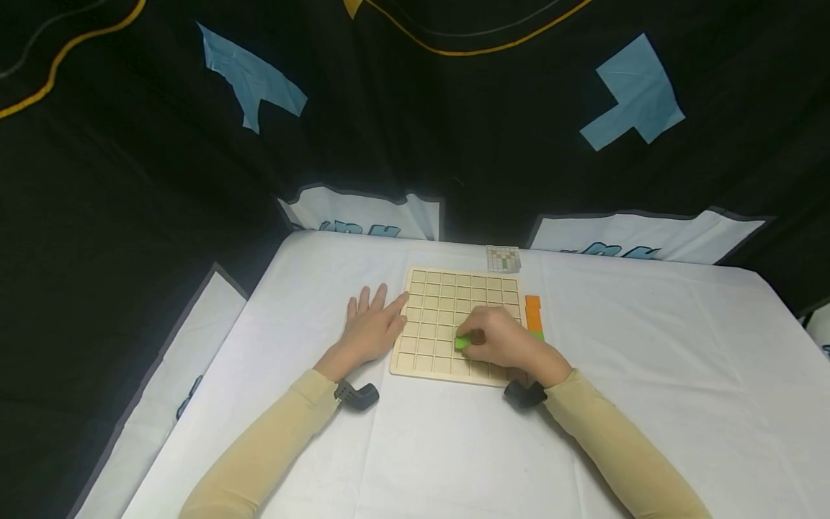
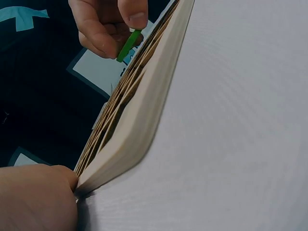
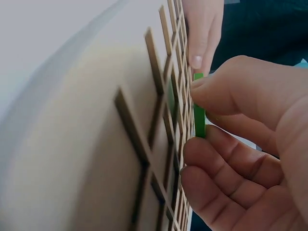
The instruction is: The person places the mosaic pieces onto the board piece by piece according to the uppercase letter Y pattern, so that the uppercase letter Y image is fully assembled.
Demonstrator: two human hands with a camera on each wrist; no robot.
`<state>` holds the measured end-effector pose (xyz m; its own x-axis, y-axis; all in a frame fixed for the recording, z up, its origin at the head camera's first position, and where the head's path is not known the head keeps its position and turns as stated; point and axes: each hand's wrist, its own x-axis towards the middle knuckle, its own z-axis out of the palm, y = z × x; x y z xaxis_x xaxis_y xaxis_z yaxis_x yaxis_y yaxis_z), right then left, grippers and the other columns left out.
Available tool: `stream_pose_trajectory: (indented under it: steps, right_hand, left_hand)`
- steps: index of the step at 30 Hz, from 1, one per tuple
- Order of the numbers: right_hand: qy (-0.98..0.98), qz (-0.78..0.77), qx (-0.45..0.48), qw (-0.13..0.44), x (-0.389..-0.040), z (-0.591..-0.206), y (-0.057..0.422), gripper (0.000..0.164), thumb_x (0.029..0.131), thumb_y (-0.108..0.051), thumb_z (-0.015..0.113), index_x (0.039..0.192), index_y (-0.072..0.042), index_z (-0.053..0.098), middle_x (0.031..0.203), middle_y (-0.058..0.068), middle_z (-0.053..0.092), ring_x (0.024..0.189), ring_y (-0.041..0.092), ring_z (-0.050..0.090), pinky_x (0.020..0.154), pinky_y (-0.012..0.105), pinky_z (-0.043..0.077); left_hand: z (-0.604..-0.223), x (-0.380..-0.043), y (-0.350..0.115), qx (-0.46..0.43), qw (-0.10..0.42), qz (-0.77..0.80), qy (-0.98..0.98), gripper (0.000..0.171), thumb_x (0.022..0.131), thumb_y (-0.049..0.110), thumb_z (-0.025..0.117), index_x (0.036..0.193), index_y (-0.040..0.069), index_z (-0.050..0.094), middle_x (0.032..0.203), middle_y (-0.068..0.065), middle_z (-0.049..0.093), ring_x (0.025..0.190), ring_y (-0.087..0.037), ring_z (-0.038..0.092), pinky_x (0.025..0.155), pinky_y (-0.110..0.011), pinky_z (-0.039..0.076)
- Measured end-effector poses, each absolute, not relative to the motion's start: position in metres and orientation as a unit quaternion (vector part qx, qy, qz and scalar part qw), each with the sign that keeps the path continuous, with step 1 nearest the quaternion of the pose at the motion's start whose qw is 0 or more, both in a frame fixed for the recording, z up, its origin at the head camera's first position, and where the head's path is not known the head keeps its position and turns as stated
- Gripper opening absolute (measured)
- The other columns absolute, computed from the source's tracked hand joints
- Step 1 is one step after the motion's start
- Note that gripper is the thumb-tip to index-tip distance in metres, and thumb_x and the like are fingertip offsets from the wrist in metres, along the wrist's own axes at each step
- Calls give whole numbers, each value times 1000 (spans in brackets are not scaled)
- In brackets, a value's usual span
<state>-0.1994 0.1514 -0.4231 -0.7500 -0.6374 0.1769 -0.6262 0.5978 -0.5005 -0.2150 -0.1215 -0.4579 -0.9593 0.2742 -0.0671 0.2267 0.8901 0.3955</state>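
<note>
A pale wooden board (image 1: 428,303) with a grid of square recesses lies on the white table. Just above its lower middle, my right hand (image 1: 502,337) pinches a thin green tile (image 1: 462,342) between thumb and fingers. The right wrist view shows this green tile (image 3: 199,106) on edge, close over the grid. My left hand (image 1: 371,331) lies flat with its fingers spread, its index finger and thumb at the board's left edge. In the left wrist view, part of the left hand (image 2: 38,197) meets the board's corner (image 2: 120,154).
Orange pieces (image 1: 533,311) and a green piece (image 1: 537,335) lie in a column along the board's right side. Behind the board is a small card (image 1: 503,259) with a printed coloured grid. A black curtain (image 1: 415,144) hangs beyond the table.
</note>
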Motion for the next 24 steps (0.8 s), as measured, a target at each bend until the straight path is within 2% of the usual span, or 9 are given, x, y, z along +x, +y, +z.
stream_pose_trajectory:
  steps: [6, 13, 24]
  right_hand:
    - [893, -282, -349, 27, -196, -425, 147, 23, 78, -3, 77, 101, -6, 80, 93, 2, 75, 80, 14, 60, 74, 24, 52]
    - [894, -273, -355, 14, -196, -429, 146, 24, 78, -3, 78, 102, -6, 80, 93, 1, 75, 79, 12, 59, 73, 23, 53]
    - [895, -277, -350, 31, -195, -431, 149, 27, 77, -3, 79, 103, -5, 80, 91, 1, 73, 77, 10, 56, 70, 21, 50]
  left_hand:
    - [-458, -215, -121, 129, 65, 199, 969, 56, 108, 41, 33, 161, 24, 32, 170, -23, 11, 156, -52, -2, 124, -70, 0]
    - [-456, -215, -122, 125, 71, 194, 970, 56, 108, 41, 32, 162, 25, 31, 171, -22, 10, 157, -51, -3, 124, -69, -1]
    - [-458, -217, -120, 125, 67, 193, 971, 56, 108, 41, 31, 162, 25, 31, 171, -22, 10, 157, -51, -2, 124, -69, -1]
